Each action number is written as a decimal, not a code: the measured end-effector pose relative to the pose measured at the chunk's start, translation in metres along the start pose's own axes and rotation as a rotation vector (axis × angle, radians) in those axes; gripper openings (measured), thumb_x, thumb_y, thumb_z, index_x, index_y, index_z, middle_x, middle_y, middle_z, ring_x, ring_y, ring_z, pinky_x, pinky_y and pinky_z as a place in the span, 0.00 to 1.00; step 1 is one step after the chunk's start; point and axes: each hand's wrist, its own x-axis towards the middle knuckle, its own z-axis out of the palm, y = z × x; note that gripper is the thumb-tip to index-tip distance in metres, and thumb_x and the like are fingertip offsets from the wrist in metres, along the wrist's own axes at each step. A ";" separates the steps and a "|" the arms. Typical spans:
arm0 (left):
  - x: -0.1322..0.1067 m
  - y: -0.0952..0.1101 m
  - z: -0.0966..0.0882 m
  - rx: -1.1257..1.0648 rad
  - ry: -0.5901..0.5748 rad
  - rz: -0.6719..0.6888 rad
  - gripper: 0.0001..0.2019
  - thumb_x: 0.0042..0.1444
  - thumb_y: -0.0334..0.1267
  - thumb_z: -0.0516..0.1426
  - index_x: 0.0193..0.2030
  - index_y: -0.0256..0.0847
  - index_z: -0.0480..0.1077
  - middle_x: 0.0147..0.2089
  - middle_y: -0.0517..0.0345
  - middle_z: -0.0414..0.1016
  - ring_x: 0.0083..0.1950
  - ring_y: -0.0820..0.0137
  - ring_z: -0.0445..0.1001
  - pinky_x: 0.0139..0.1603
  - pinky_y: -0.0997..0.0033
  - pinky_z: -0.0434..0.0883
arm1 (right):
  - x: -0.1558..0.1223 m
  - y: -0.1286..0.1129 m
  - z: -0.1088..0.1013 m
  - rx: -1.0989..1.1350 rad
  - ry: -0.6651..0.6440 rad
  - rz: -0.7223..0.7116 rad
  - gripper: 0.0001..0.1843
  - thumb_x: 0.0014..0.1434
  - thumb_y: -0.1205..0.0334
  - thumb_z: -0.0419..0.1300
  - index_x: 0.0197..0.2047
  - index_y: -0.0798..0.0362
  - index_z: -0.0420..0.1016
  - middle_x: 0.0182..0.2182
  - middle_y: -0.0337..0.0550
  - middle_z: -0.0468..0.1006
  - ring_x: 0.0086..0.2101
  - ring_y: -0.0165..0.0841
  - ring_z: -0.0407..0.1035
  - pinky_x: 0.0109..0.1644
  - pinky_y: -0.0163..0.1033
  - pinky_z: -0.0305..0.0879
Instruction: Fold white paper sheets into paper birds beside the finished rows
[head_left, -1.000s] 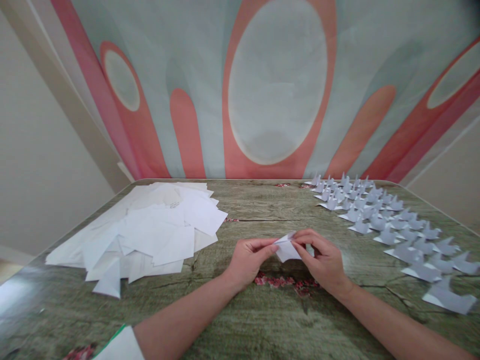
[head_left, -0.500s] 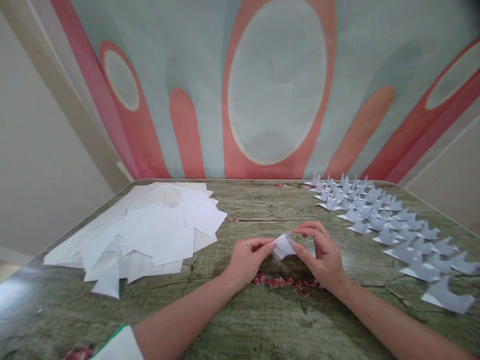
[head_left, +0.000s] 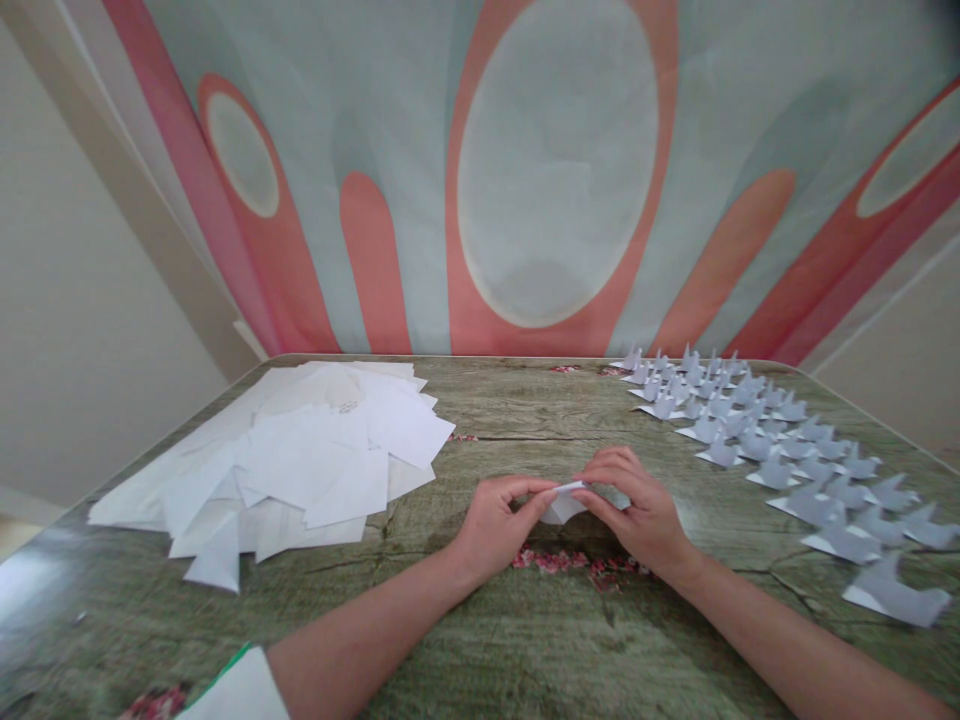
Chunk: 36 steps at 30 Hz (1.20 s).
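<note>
A small folded piece of white paper (head_left: 561,508) is held just above the table between my two hands. My left hand (head_left: 501,518) pinches its left side between thumb and fingers. On the opposite side, my right hand (head_left: 634,505) grips the upper right edge with thumb and fingertips. The paper's top edge is turned over in a narrow strip, and its lower part hangs below the fingers. Parts of it are hidden behind the fingertips.
A wide, loose heap of white paper sheets (head_left: 315,460) covers the table's left side, with a folded triangular piece (head_left: 219,556) at its near edge. Rows of folded paper birds (head_left: 772,470) stand on the right. A patterned backdrop (head_left: 420,250) rises behind the wood-look table (head_left: 517,400).
My right fingers have closed down onto the paper's upper edge. The paper has tipped and folded, now showing a narrow top strip instead of a broad raised face.
</note>
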 end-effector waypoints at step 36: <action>-0.003 -0.002 -0.002 0.316 -0.088 0.149 0.10 0.60 0.36 0.51 0.37 0.41 0.74 0.37 0.59 0.78 0.39 0.70 0.73 0.44 0.74 0.64 | -0.001 0.000 0.000 0.153 -0.183 0.235 0.06 0.54 0.60 0.61 0.28 0.51 0.73 0.24 0.39 0.72 0.30 0.32 0.67 0.36 0.38 0.64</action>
